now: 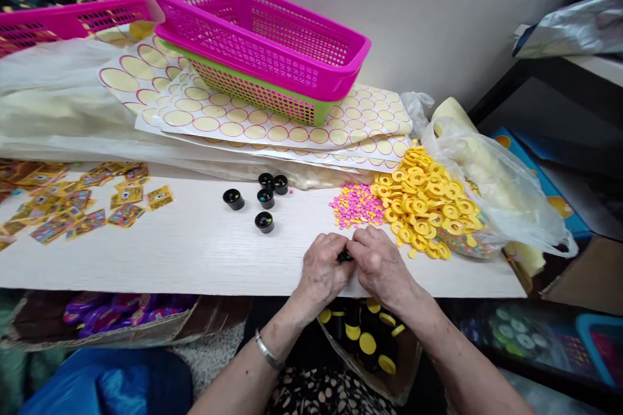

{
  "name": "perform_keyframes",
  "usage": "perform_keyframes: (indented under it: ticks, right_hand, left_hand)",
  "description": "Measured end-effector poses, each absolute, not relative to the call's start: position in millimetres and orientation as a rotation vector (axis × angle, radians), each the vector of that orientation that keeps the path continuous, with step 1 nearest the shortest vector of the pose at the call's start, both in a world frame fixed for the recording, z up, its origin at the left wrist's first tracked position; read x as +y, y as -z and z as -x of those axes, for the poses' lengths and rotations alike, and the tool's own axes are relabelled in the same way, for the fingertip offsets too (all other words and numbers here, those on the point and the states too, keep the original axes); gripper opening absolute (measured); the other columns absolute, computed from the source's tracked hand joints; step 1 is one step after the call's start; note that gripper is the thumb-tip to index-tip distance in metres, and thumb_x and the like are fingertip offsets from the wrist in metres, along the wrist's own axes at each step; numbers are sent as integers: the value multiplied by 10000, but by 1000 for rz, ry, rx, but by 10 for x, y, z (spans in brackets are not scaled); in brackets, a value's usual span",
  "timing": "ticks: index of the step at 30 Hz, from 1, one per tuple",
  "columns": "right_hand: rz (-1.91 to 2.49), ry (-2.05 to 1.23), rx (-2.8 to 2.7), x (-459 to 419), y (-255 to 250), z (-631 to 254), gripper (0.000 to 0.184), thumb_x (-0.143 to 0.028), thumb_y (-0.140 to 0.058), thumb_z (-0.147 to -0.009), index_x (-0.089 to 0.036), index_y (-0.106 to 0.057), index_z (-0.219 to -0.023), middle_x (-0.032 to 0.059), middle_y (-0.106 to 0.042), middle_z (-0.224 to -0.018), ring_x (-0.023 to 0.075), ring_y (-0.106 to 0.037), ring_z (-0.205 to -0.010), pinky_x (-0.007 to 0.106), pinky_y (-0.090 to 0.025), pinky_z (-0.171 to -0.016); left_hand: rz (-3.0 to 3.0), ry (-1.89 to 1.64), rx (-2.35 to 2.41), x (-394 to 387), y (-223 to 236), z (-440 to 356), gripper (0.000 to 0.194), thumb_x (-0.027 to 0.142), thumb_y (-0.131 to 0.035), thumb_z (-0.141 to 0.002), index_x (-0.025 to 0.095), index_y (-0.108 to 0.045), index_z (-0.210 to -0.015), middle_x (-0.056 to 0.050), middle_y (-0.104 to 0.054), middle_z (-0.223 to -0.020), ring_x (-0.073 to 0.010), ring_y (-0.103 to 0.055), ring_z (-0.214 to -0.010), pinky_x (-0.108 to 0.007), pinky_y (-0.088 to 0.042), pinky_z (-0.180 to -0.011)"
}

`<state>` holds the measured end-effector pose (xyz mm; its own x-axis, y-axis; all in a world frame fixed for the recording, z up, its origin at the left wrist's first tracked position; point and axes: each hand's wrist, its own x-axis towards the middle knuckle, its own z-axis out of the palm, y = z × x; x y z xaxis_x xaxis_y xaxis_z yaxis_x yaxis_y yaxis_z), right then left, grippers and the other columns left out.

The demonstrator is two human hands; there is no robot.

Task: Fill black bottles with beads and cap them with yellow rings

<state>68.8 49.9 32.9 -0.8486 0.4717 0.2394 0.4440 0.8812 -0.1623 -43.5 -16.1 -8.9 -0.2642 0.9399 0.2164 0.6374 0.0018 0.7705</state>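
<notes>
My left hand (323, 268) and my right hand (379, 262) meet over the front part of the white table (195, 253). Both are closed around a small black piece (345, 255), mostly covered by fingers; it resembles the small black round cups (264, 222) standing in a loose group to the left. Some of those cups show coloured bits inside. Just beyond my hands lies a heap of tiny pink and yellow beads (357, 205). A pile of yellow ring-shaped plastic pieces (423, 201) lies to its right.
Stacked pink (292, 58) and green baskets (253, 94) rest on sticker sheets (219, 120) at the back. Gold printed packets (126, 194) lie left, a plastic bag (506, 188) right. Below my hands, a box (409, 369) holds black containers with yellow lids (368, 343).
</notes>
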Motion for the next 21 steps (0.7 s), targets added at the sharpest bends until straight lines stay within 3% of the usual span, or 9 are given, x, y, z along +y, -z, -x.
perform_keyframes:
  ticks: [3,8,15,21]
  right_hand:
    - [680,-192,-2773,478,-362,-664,226,-28,-436,-757,-133,-633,-794,78,-555,-760,200,-433,-748,332,-369,-687]
    - [770,-754,-2338,582,-287,-935,164,-138,-481,-818,-190,-623,-882,28,-554,-784,151,-514,-759,271,-423,-672]
    - [1297,-277,-2113,863,52,-1533,137,-186,-503,-794,-190,-626,-852,53,-543,-850,192,-505,-843,330,-415,-751]
    - [1025,-478,-2145,661,-123,-1238,124,-193,-496,-825,-190,-611,-872,56,-526,-884,182,-496,-853,313,-417,-753]
  left_hand:
    - [-1622,-1160,1921,-151,95,447,97,130,-577,-704,202,-571,-769,-3,-597,-794,-163,-500,-782,-296,-399,-721]
    - [-1646,-1097,1926,-133,56,466,137,186,-641,-687,210,-585,-809,0,-605,-811,-173,-506,-799,-299,-402,-714]
    - [-1628,-1097,1937,-105,63,480,229,247,-709,-645,210,-599,-843,-1,-627,-845,-183,-527,-820,-321,-415,-740]
    - [-1660,-1106,1927,-110,76,474,252,221,-721,-632,214,-609,-857,3,-629,-854,-177,-531,-831,-314,-419,-750]
